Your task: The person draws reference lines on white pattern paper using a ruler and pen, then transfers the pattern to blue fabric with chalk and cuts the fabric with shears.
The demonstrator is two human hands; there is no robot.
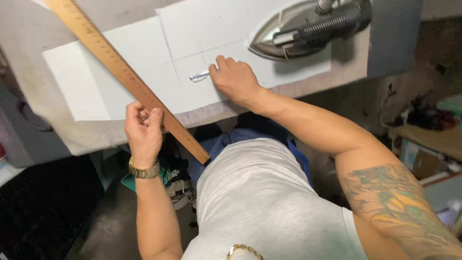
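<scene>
the left hand [143,130] is clamped on the near part of a long wooden ruler [126,74], which slants from the far left down past the near edge of the bench [332,77]. the right hand [236,79] rests knuckles up on pale sheets of cut fabric [144,67], its fingers closed around a small white marker [198,75] whose tip pokes out to the left. a steam iron [308,30] sits just beyond it at the far right.
</scene>
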